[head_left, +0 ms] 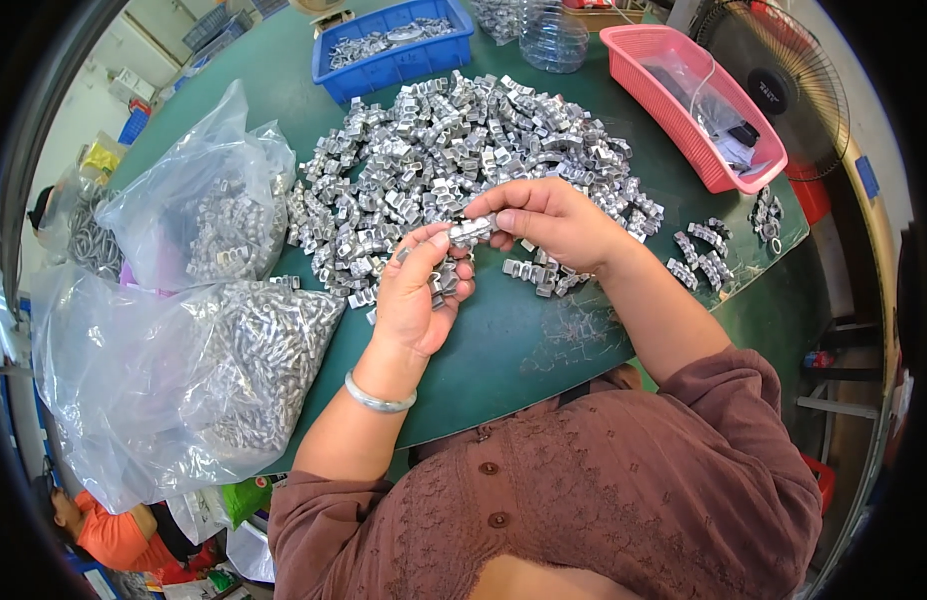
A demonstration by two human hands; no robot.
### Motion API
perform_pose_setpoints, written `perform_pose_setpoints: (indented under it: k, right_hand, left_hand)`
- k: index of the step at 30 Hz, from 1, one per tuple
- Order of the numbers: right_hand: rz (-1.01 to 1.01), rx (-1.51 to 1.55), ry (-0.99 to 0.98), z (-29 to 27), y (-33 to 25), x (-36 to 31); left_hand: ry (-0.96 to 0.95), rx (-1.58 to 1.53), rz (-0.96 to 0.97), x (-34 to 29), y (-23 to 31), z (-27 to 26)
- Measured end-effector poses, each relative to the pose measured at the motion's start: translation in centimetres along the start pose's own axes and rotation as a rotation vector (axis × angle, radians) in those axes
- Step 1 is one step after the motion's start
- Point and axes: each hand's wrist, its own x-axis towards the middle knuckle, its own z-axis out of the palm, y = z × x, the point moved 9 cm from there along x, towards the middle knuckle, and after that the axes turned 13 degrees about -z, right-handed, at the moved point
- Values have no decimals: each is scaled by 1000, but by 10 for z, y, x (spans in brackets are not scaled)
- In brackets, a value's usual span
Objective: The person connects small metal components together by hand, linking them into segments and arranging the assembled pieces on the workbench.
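Between my two hands is a short row of small silvery metal links [472, 232], pinched at both ends by thumbs and fingers. My left hand [416, 290], with a bangle at the wrist, also cups a few more links in its palm. My right hand [549, 222] grips the row's right end. Just beyond my hands spreads a large heap of loose metal links [464, 140]. Under my right wrist lies a short joined row of links [544, 274] on the green table [484, 370].
Clear plastic bags of metal parts [264, 350] stand at the left. A blue bin [394, 50] of parts is at the back, a pink basket [704, 110] and a fan [774, 90] at the right. Several joined link pieces [702, 255] lie near the right edge. Another person [114, 530] is lower left.
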Motion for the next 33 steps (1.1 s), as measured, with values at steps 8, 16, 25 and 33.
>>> perform_pose_setpoints:
  k: [8,16,25,33]
  right_hand:
    - [24,105,44,-4,4,0]
    - [-2,72,49,-4,2,0]
    - [-38,-29,49,-1,-8,-1]
    - [0,-16,-3,4,-2,-3]
  left_hand:
    - [-22,-67,-23,3,-2,-3]
    - [-9,-79,-6,3,0,-4]
    - [13,-41,-12,3,-1,-4]
    - [22,-55,-1,4,0,-6]
